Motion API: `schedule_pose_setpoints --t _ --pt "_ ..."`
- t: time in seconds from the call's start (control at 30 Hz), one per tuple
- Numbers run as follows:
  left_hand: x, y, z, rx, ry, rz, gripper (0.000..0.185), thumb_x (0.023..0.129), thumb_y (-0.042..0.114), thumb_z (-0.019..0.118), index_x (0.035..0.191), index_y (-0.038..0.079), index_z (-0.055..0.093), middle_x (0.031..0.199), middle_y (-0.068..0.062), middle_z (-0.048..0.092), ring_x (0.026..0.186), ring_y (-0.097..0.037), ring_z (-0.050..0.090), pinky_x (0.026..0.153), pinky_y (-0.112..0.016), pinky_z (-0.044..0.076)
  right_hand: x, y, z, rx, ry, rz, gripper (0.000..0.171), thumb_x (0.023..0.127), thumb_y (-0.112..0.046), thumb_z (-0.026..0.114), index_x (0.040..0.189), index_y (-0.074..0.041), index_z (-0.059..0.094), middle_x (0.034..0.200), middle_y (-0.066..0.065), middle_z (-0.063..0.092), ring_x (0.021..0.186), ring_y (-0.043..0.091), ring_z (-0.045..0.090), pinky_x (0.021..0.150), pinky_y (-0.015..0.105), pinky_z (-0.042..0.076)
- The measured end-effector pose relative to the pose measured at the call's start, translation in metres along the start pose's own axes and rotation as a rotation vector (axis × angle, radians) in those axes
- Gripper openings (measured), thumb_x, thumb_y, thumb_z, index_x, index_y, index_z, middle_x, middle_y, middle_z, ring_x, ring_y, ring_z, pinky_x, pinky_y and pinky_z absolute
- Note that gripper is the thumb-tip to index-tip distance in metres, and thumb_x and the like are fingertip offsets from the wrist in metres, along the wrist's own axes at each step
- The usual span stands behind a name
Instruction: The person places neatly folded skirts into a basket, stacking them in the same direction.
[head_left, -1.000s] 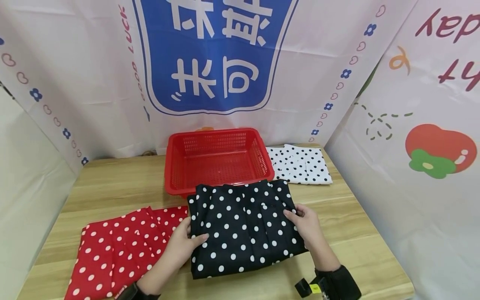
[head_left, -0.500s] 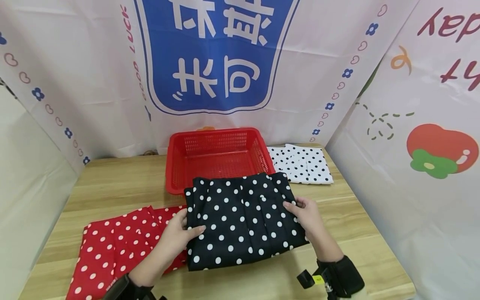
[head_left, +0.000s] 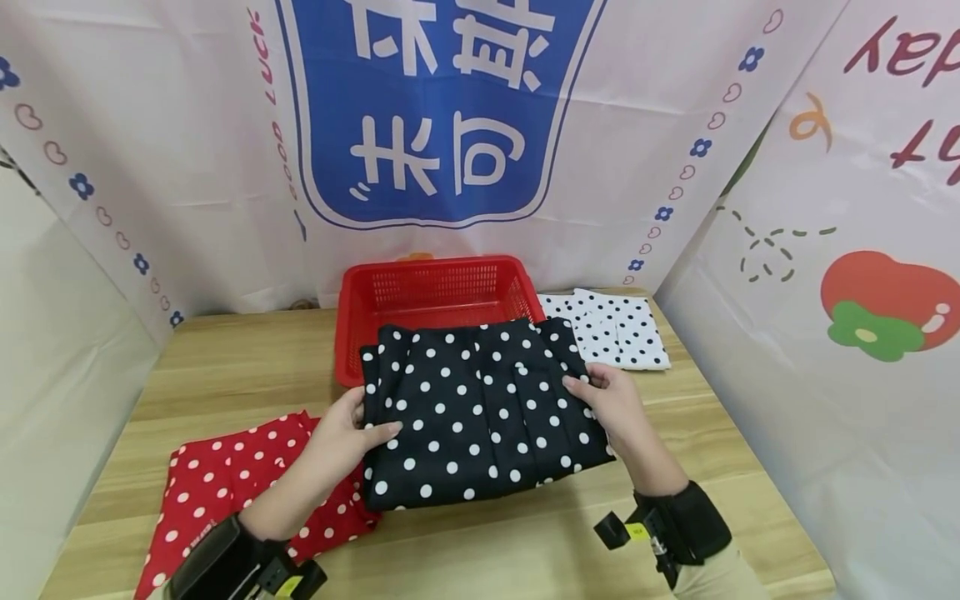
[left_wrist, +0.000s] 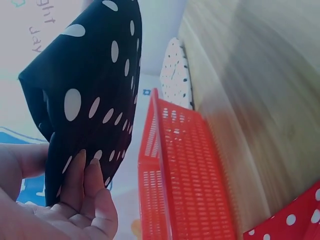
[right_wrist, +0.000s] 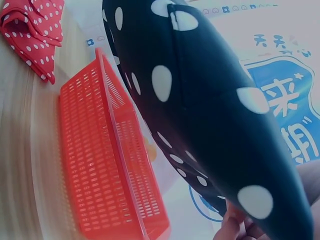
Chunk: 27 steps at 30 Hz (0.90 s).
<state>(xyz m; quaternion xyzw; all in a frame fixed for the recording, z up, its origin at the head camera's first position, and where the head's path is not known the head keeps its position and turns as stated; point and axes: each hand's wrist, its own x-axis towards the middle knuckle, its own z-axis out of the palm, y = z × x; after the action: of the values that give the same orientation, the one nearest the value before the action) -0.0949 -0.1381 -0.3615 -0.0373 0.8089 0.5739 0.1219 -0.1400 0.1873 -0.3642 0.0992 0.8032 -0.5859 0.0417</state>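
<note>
A folded black cloth with white polka dots [head_left: 480,417] is held up off the table between both hands, its far edge overlapping the front of the red plastic basket [head_left: 347,333] in the head view. My left hand [head_left: 343,437] grips its left side, thumb on top and fingers underneath, as the left wrist view shows. On the opposite side my right hand [head_left: 613,408] pinches the edge, thumb above; in the right wrist view its fingertips [right_wrist: 231,220] show under the cloth. The basket's perforated wall [left_wrist: 200,175] stands just beyond the cloth.
A folded red cloth with white dots [head_left: 217,483] lies at the left of the wooden table [head_left: 247,367], partly beneath my left forearm. A folded white cloth with black dots [head_left: 622,329] lies right of the basket. Printed curtains hang behind and at the right.
Both hands have carried the black dotted cloth forward and slightly left, toward the basket, so it covers more of the basket's front. More of the red cloth's right end shows.
</note>
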Motion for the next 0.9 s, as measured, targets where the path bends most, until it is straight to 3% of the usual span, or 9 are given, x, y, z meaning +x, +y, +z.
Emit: schedule_pose_setpoints --t 0.4,0.67,0.9 --pt "0.015 0.008 -0.013 -0.005 -0.005 0.017 0.06 0.092 0.008 0.064 0.14 -0.01 0.031 0.13 -0.03 0.053 0.113 -0.039 0.056 0.094 -0.045 0.05 0.017 -0.017 0.004 -0.021 -0.017 -0.017 0.025 0.093 -0.009 0.064 0.11 0.009 0.062 0.091 0.009 0.065 0.075 0.011 0.059 0.064 0.021 0.051" --pt "0.027 0.006 -0.014 -0.06 0.016 -0.02 0.063 0.094 0.007 0.062 0.144 -0.009 0.028 0.136 -0.03 0.047 0.118 -0.04 0.052 0.1 -0.046 0.046 0.033 -0.024 0.007 -0.042 -0.041 -0.012 0.023 0.093 -0.011 0.064 0.107 0.007 0.062 0.087 0.005 0.064 0.076 0.011 0.058 0.067 0.022 0.049" --pt "0.032 0.006 -0.017 -0.06 0.021 0.008 0.058 0.095 0.006 0.06 0.141 -0.011 0.03 0.135 -0.03 0.049 0.117 -0.039 0.053 0.101 -0.047 0.044 0.044 -0.026 0.011 -0.039 -0.046 0.006 0.027 0.093 -0.012 0.064 0.112 0.007 0.061 0.096 0.01 0.065 0.08 0.012 0.059 0.07 0.022 0.05"
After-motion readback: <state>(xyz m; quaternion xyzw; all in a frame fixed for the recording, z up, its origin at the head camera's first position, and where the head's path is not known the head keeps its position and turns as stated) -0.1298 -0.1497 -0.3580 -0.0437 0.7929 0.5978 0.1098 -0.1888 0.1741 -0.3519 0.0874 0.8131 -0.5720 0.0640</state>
